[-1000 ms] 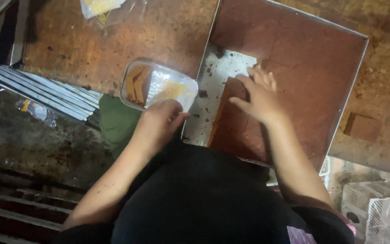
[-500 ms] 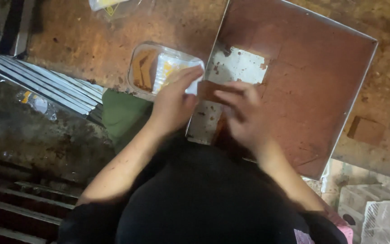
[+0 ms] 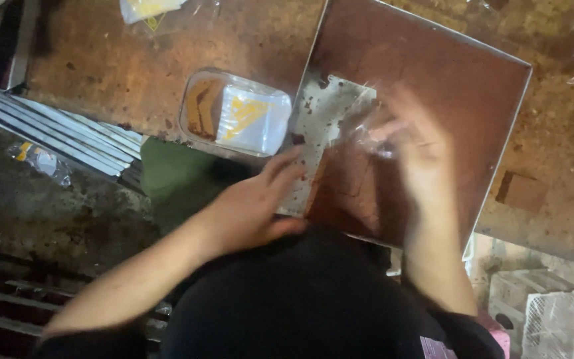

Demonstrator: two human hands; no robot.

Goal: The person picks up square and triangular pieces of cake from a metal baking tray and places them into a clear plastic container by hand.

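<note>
A large metal tray [image 3: 523,113] holds a flat brown slab [image 3: 426,73]. Near its left corner a cut-away patch shows bare, crumb-flecked metal [image 3: 323,126]. My left hand [image 3: 254,209] lies with fingers spread at the tray's near-left edge and holds nothing. Over the slab, my right hand [image 3: 420,156] is blurred by motion. It seems to pinch a clear plastic wrapper [image 3: 367,119] above the bare patch. Left of the tray sits a clear plastic container [image 3: 197,110] with brown pieces and a white-and-yellow packet [image 3: 250,116] inside.
The worn brown table [image 3: 121,73] carries a plastic bag [image 3: 144,8] at the top edge and a small brown block [image 3: 519,193] to the right. Metal strips [image 3: 48,133] and a green object [image 3: 174,173] lie at the left. A white crate [image 3: 539,312] stands at the lower right.
My right hand has lifted from the slab's near edge and swung right with the clear wrapper. My left hand has drawn back from the container to the tray's near edge.
</note>
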